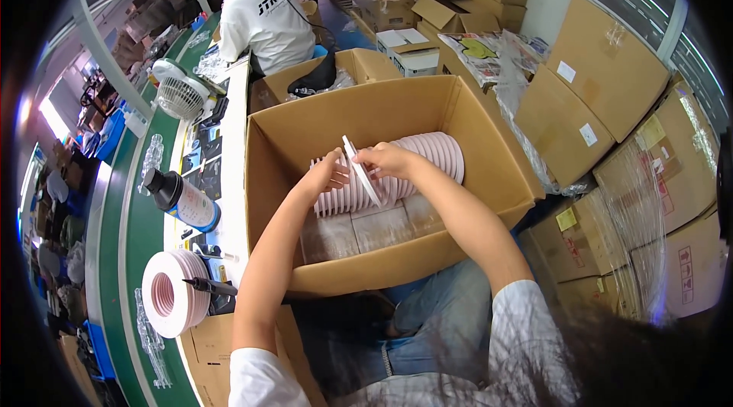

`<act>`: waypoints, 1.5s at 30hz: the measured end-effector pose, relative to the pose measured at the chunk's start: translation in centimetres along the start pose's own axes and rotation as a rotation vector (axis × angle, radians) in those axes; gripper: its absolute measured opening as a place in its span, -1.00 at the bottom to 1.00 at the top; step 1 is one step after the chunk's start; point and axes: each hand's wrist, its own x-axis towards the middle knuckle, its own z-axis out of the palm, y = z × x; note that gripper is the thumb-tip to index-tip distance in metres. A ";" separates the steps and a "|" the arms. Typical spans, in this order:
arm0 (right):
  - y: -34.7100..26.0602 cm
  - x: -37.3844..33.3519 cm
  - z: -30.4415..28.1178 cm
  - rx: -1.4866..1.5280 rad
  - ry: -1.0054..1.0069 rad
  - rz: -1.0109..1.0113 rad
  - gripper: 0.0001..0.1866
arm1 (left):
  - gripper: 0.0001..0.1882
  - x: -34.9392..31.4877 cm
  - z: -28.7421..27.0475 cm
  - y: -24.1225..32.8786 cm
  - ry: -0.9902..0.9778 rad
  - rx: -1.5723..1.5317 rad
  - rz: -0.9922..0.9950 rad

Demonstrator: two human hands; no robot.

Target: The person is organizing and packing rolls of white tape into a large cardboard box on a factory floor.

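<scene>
Over the open carton (pixel 340 279) in front of me, I hold a thin white ring-like disc (pixel 369 187), tilted and seen nearly edge-on. My right hand (pixel 387 160) grips it from the right, with fingers closed at its upper part. On its other side, my left hand (pixel 330 173) has its fingers curled against the disc. Below both hands, a long row of pale pinkish-white discs (pixel 443 153) stands on edge inside the carton. Brown-taped flat packages or inner boxes (pixel 376 230) lie along the near side of that row.
At my left, a stack of white rings (pixel 189 317) stands by a black pen (pixel 210 285), a dark-capped bottle (pixel 191 203) and a small white fan (pixel 180 94). A green conveyor (pixel 130 227) runs beyond. Cartons (pixel 565 124) crowd the right; a person (pixel 267 21) sits ahead.
</scene>
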 end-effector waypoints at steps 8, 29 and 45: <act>1.6 0.2 0.0 -0.453 -0.209 -0.213 -0.67 | -0.46 1.6 -0.9 -1.8 -0.070 -0.423 0.011; 0.3 -0.3 -0.4 0.137 -0.085 -0.010 -0.62 | -0.41 0.3 0.7 -0.7 -0.034 0.103 0.286; 0.9 0.1 -0.3 -0.189 -0.181 -0.066 -0.63 | -0.64 0.3 -0.4 -0.7 -0.021 -0.326 0.262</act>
